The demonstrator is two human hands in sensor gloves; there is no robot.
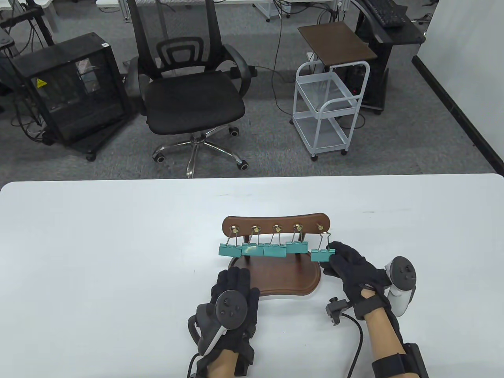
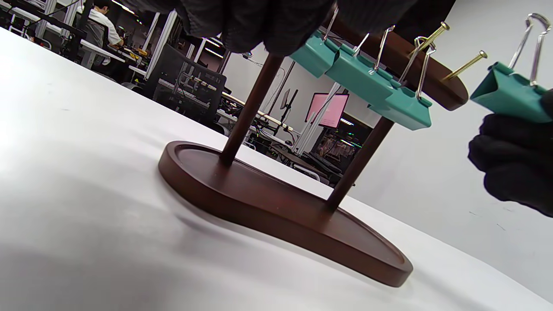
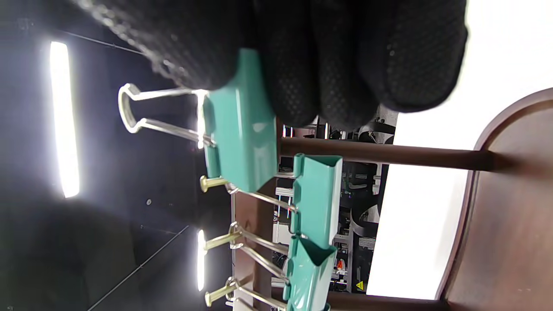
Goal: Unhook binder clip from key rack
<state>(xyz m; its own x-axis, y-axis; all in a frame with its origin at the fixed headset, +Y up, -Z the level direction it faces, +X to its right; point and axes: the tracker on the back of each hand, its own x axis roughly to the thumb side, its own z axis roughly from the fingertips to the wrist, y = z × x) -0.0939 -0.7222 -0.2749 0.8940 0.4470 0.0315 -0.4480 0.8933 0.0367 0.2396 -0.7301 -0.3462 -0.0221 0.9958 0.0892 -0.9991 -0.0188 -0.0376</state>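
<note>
A brown wooden key rack [image 1: 275, 220] stands on its base [image 1: 291, 279] mid-table. Several teal binder clips [image 1: 264, 250] hang from its left brass hooks. My right hand [image 1: 328, 260] pinches one more teal binder clip [image 1: 323, 255] by its body, just right of and below the bare rightmost hook [image 1: 319, 227]. In the left wrist view this clip [image 2: 510, 93] is clear of that hook [image 2: 464, 65]. The right wrist view shows the clip [image 3: 242, 129] under my fingers. My left hand [image 1: 232, 283] lies open at the base's front left; whether it touches the base is unclear.
The white table [image 1: 98, 256] stretches wide on both sides of the rack. A black cable [image 1: 354, 319] runs by my right wrist. An office chair [image 1: 189, 98] and a white cart [image 1: 327, 110] stand on the floor beyond the far edge.
</note>
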